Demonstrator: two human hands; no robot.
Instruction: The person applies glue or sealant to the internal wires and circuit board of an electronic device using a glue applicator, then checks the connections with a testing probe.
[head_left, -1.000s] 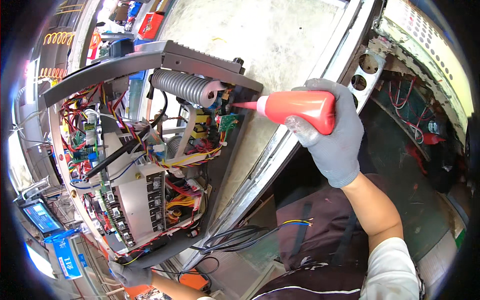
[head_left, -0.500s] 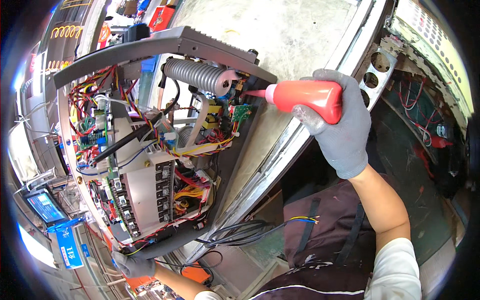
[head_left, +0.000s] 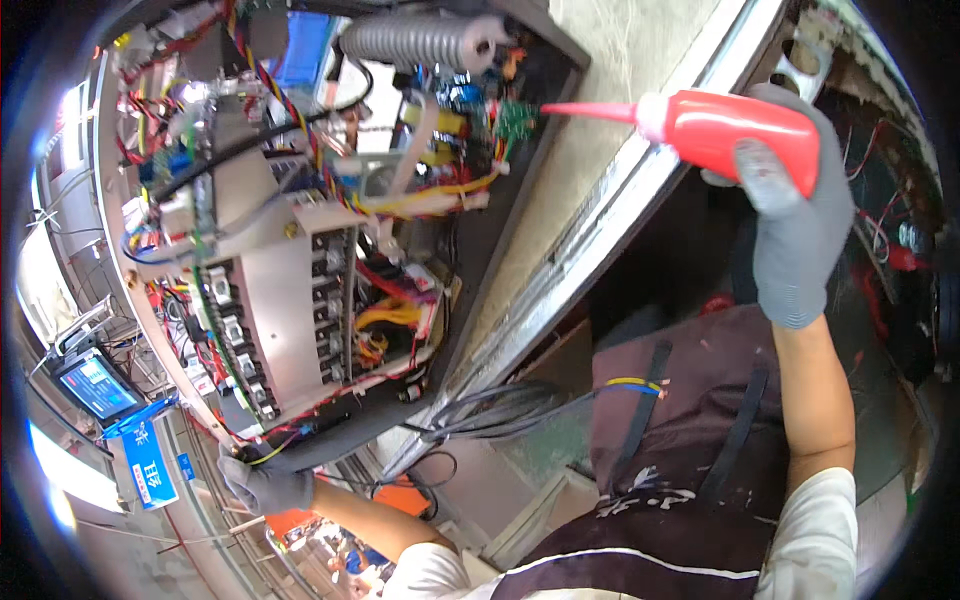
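A red squeeze bottle [head_left: 735, 130] with a long thin red nozzle is gripped in my right hand [head_left: 800, 190], which wears a grey glove. The nozzle points left, its tip close to a small green circuit board [head_left: 517, 120] at the edge of an opened machine [head_left: 290, 300]. Colored wires, circuit boards and a ribbed grey coil [head_left: 420, 42] fill the machine's tilted frame. At the frame's lower corner, my gloved left hand [head_left: 265, 485] is closed around the end of the grey casing, beside a yellow-green wire.
A pale worktop with a metal edge [head_left: 600, 215] runs diagonally beneath the machine. Black cable [head_left: 500, 410] with bare colored ends hangs coiled near my apron [head_left: 690, 400]. At the left are a lit screen [head_left: 95, 385] and a blue sign [head_left: 150, 465].
My right hand has drawn the bottle back to the right, so its nozzle is out from inside the machine. My left hand keeps its hold. The whole view has shifted.
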